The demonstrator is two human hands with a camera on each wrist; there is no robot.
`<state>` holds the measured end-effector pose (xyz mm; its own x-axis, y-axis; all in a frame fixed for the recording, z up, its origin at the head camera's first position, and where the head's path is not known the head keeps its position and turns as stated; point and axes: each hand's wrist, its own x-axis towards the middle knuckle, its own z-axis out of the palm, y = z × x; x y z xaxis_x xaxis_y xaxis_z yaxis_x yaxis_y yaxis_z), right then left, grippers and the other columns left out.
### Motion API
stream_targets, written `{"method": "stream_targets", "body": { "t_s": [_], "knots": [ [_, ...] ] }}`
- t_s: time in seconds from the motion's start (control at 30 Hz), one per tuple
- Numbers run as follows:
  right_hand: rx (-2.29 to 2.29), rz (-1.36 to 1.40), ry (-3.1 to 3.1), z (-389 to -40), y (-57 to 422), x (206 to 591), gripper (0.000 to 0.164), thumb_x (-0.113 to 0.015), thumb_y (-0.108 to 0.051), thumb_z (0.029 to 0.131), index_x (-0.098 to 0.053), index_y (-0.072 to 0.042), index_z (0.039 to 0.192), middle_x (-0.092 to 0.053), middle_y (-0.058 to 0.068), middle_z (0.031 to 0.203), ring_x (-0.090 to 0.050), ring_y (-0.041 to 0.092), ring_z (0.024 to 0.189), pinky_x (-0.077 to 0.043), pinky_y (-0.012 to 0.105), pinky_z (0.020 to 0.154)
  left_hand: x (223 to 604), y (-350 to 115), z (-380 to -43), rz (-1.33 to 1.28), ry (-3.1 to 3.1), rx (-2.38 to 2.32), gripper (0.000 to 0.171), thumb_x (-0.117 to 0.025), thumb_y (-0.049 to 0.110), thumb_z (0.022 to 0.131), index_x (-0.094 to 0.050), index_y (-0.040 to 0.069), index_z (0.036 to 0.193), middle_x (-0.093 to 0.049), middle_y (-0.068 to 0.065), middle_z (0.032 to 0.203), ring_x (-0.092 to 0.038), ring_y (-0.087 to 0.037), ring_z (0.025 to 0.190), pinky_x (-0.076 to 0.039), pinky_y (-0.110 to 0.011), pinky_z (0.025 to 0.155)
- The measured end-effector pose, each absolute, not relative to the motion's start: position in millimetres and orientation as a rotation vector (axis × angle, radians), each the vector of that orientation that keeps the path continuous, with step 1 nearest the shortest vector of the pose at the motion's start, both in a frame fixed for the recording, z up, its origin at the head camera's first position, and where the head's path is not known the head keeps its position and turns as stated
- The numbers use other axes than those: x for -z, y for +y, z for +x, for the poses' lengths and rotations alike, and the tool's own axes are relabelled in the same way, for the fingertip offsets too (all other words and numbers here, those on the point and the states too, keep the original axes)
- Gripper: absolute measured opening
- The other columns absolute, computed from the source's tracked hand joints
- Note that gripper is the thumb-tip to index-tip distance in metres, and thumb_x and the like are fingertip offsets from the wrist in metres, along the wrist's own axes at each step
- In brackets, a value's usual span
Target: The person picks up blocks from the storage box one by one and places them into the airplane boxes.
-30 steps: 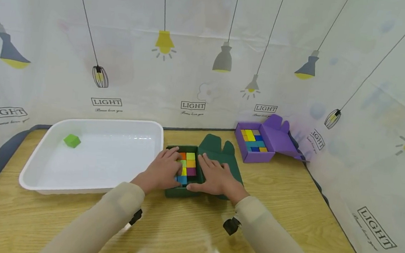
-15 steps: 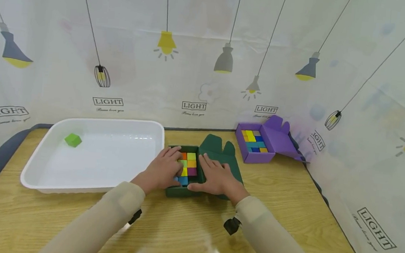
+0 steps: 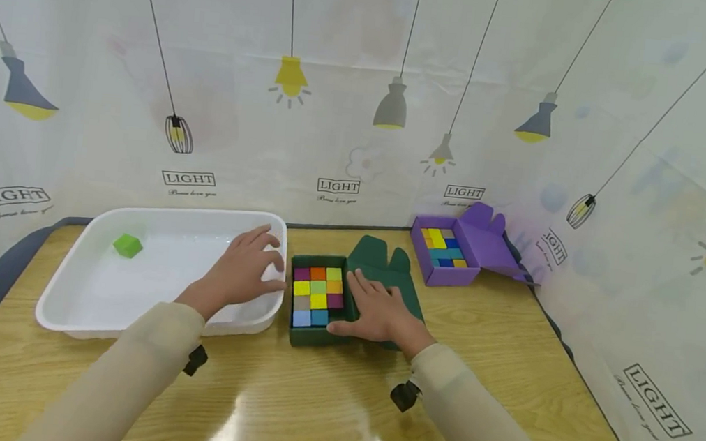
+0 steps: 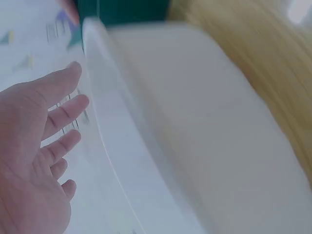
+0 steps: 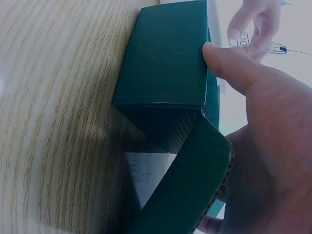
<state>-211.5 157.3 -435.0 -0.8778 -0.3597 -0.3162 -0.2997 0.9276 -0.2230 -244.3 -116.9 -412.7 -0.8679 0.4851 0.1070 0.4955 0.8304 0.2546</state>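
A dark green cardboard box (image 3: 317,336) stands mid-table with its lid (image 3: 406,295) folded out to the right. Inside are rows of coloured cubes (image 3: 318,287), with a bare strip along the right. My right hand (image 3: 376,310) rests on the box's right side, fingers spread and thumb on the near right corner; in the right wrist view the thumb touches the top edge of the green wall (image 5: 161,53). My left hand (image 3: 238,270) hovers over the right part of the white tray (image 3: 154,336), fingers loosely bent, holding nothing. One light green block (image 3: 128,246) lies in the tray's far left.
At the back right stands an open purple box (image 3: 452,277) with coloured blocks in it, its lid flap (image 3: 492,243) reaching the wall. A printed curtain (image 3: 338,107) closes off the back and right side of the wooden table (image 3: 311,413).
My left hand has lifted off the cubes in the green box and moved left over the tray, uncovering the left column of cubes. The right hand has stayed in place.
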Motion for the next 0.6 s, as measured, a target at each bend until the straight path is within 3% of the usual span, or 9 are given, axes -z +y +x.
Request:
{"method": "stream_targets", "body": {
  "t_s": [0.17, 0.33, 0.6],
  "knots": [
    [0.26, -0.489, 2.732, -210, 159, 433, 0.106, -0.052, -0.076, 0.082, -0.006, -0.018, 0.158, -0.007, 0.004, 0.166, -0.021, 0.032, 0.151, -0.018, 0.062, 0.119, 413, -172, -252, -0.618, -3.018, 0.418, 0.03, -0.073, 0.032, 0.085, -0.071, 0.009, 0.104, -0.05, -0.018, 0.137, -0.019, -0.043, 0.147, -0.016, -0.063, 0.118],
    [0.264, -0.482, 2.733, -209, 160, 431, 0.106, -0.052, -0.075, 0.082, -0.006, -0.018, 0.158, -0.007, 0.004, 0.166, -0.021, 0.032, 0.151, -0.018, 0.062, 0.118, 411, -230, -259, -0.37, -3.127, 0.37, 0.04, -0.071, 0.031, 0.086, -0.068, 0.001, 0.113, -0.047, -0.029, 0.136, -0.018, -0.053, 0.141, -0.015, -0.071, 0.113],
    [0.263, -0.499, 2.726, -207, 159, 430, 0.105, -0.052, -0.074, 0.083, -0.006, -0.018, 0.158, -0.007, 0.006, 0.166, -0.021, 0.033, 0.151, -0.018, 0.063, 0.118, 412, -297, -259, -0.03, -3.246, 0.285, 0.053, -0.069, 0.032, 0.086, -0.061, -0.007, 0.12, -0.047, -0.037, 0.125, -0.034, -0.056, 0.117, -0.027, -0.075, 0.102]
  ]
}}
